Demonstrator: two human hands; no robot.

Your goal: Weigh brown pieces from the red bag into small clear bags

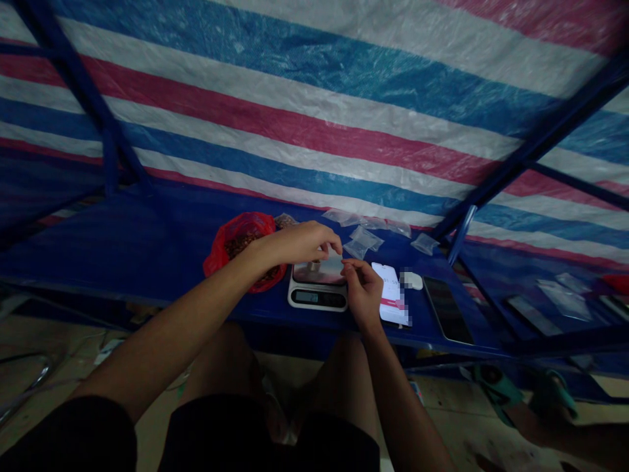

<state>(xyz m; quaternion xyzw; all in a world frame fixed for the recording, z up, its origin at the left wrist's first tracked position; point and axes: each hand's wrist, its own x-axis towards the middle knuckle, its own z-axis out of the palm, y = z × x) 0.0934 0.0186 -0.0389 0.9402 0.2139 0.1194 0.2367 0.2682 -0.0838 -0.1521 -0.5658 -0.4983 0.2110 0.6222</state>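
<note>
My left hand (314, 242) reaches over the reflective plate of a small white digital scale (301, 296). Its fingers are bent, with a gap between thumb and fingers. My right hand (362, 288) is at the plate's right edge, thumb and finger pinched together; whatever lies between them is too small to make out. The fingertips of both hands nearly meet. Beneath my left hand, a small beige shape (314, 266) shows on the plate, perhaps a reflection. Left of the scale stands an open red plastic bag (221, 246) holding many small brown pieces (240, 245), partly covered by my left forearm.
Clear plastic bags (362, 241) lie behind the scale, and another small bag (425, 244) farther right. A lit phone (388, 288), a white case (413, 281) and a dark phone (447, 308) lie to the right on the blue table (122, 236). Blue metal posts (464, 229) rise behind. Another person's arm (565, 439) shows lower right.
</note>
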